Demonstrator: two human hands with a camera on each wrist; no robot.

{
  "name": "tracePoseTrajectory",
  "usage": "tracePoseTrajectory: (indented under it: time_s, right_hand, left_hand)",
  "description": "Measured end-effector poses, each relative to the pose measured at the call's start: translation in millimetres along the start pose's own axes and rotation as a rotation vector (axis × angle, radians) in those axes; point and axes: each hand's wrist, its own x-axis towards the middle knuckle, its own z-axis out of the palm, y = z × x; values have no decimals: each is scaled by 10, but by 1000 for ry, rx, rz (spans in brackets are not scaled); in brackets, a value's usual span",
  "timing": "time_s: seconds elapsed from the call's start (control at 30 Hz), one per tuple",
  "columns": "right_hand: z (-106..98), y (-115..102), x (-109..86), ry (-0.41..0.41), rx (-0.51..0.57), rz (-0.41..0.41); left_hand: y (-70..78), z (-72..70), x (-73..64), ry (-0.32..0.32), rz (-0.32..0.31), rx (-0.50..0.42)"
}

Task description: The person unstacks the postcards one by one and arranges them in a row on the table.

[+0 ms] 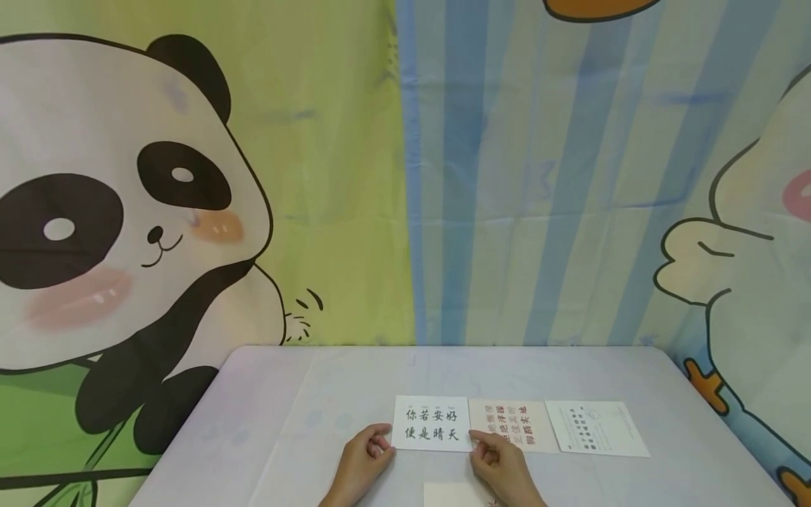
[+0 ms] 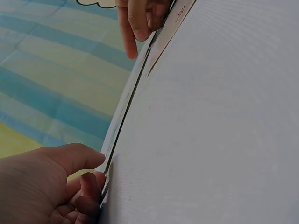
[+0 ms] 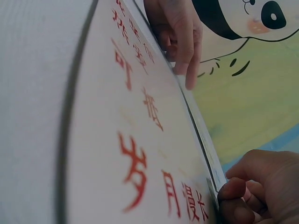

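A white card (image 1: 431, 424) printed with two rows of black characters lies between my hands, low in the head view. At its left edge my left hand (image 1: 360, 461) pinches the lower corner between thumb and fingers. My right hand (image 1: 503, 466) pinches the lower right corner, overlapping a cream card with red characters (image 1: 532, 427). In both wrist views the white card appears almost edge-on as a thin strip. Nearer my body, a second cream card (image 1: 446, 495) with red writing is cut off by the frame; its large characters fill much of the right wrist view.
Another white card (image 1: 598, 428) with small dark print lies at the right end of the row. All the cards are on a pale table (image 1: 329, 380). Behind it hangs a curtain (image 1: 342, 176) with a panda and blue stripes.
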Motion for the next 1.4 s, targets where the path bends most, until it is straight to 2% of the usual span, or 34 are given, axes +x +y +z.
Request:
tracePoseTrajectory:
  time_s: [0.2,0.43,0.57,0.7,0.83,1.07,1.17,1.27,1.4]
  right_hand:
    - [-17,10,-12,-36,54,-32]
    - [-50,-34,-26,-73,97,-86]
    - [-84,-36,-58,-95,67,-108]
    - [-118,-22,-103,-111,34,-121]
    - [-158,-3,-147,-139,15,-136]
    - [-249,29,-231,-182,19,-204]
    - [-301,49,-273,-205,35,-188]
    - [-356,57,-313,-223,47,-132]
    - [-437,61,-353,-235,34,-65]
  left_hand:
    - [2,-5,-17,-44,-33,8]
    - [73,-29,-52,-137,36,0]
    - [101,-16,-96,-196,69,61]
    - [124,12,-141,-248,44,111]
    - [136,29,-174,-291,15,108]
    - [158,18,-246,-361,42,61]
    - [158,5,-277,-373,71,49]
    - [136,-2,-310,-382,123,54]
    - [104,-9,-356,-407,144,81]
